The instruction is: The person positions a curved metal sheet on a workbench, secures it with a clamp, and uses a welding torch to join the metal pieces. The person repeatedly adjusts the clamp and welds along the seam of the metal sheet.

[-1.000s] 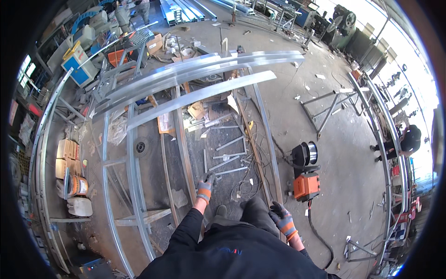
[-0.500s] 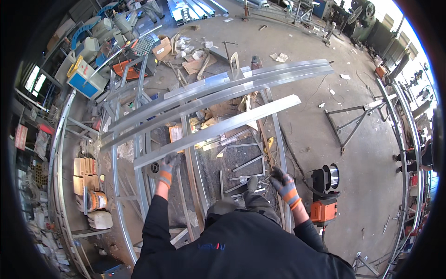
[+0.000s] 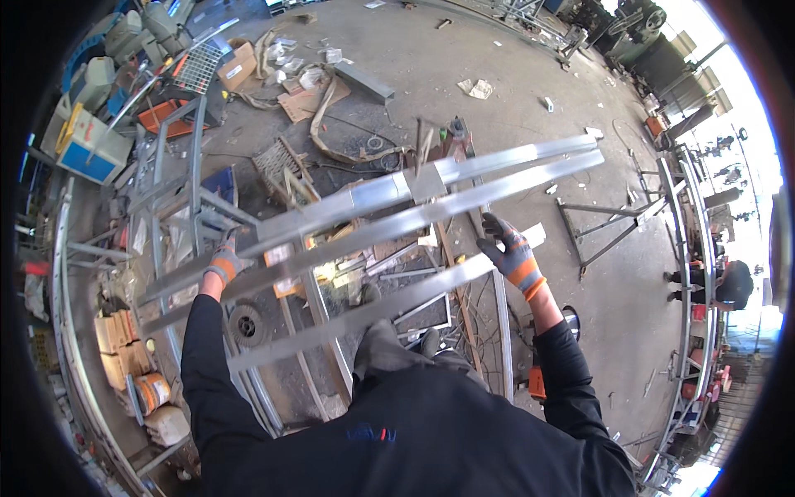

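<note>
Head view: right hand (image 3: 515, 255), grip wide, overlaps the nearest metal bar (image 3: 421, 293); left hand's (image 3: 225, 255) grip I cannot tell.

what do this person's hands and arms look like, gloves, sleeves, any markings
Both the left hand and right hand wear grey work gloves with orange toward the wrist; the right one's fingers look darker. Long black sleeves stop short of the gloves, leaving the wrists bare. The black top bears a small blue and red marking.
</note>
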`<action>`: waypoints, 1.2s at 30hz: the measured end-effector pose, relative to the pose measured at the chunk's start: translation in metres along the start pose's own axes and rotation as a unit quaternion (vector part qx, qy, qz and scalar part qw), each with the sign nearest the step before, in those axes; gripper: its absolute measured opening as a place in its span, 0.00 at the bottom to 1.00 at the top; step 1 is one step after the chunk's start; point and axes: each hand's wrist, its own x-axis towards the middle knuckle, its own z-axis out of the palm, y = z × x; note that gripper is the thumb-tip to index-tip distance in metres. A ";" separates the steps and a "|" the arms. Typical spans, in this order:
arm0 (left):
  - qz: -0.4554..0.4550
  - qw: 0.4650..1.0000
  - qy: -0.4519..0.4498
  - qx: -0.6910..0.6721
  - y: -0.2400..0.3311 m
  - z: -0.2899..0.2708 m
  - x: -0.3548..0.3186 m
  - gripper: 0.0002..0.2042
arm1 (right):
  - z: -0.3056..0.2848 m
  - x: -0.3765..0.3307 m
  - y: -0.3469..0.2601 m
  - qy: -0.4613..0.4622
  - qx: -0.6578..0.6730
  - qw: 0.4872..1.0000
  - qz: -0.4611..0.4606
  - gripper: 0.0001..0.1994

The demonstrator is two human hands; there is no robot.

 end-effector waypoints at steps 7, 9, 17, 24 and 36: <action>0.024 0.956 -0.276 0.097 -0.023 -0.017 0.129 0.62 | 0.038 0.225 0.063 -0.138 -0.333 0.933 -0.012 0.43; 0.037 0.935 -0.349 0.045 -0.021 -0.021 0.141 0.65 | 0.049 0.260 0.081 -0.203 -0.386 0.899 -0.024 0.43; 0.128 0.890 -0.435 -0.049 -0.008 -0.033 0.187 0.50 | 0.072 0.312 0.168 -0.336 -0.406 0.840 -0.129 0.37; 0.146 0.887 -0.436 -0.041 0.005 -0.049 0.206 0.50 | 0.086 0.325 0.180 -0.355 -0.348 0.865 -0.063 0.29; 0.165 0.966 -0.178 0.089 0.001 -0.078 0.186 0.50 | -0.027 0.297 0.043 -0.335 -0.344 0.877 0.001 0.38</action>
